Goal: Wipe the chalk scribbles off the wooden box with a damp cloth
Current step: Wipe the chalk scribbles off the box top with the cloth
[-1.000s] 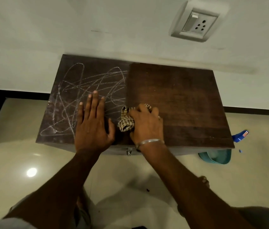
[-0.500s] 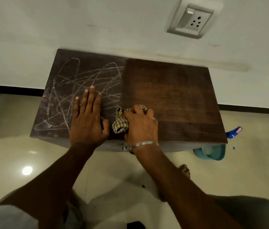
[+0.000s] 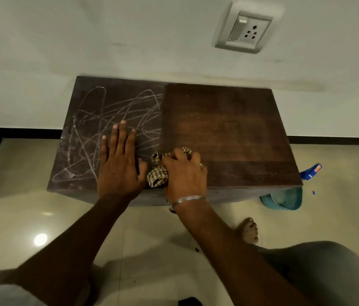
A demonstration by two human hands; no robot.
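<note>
Box (image 3: 229,133): dark wooden box standing on the tiled floor (image 3: 15,184) against a pale wall (image 3: 130,40); its flat top faces the camera.
Chalk marks (image 3: 108,120): white looping scribbles cover the left part of the top; the right part is bare brown wood, and the border between the two runs straight from back to front.
Cloth (image 3: 157,173): checked rag, bunched up, lying on the box top near the front edge — right at that border.
Right hand (image 3: 185,175): fingers curled over the cloth, gripping it and pressing it onto the wood; a metal bangle (image 3: 190,198) sits at the wrist.
Left hand (image 3: 119,164): flat and spread, palm down on the scribbled area, thumb just beside the cloth (holding nothing).
Floor items: a teal basin (image 3: 284,200) and a blue bottle (image 3: 310,172) beside the box's right end.
Wall: socket plate (image 3: 245,29) above the box.
</note>
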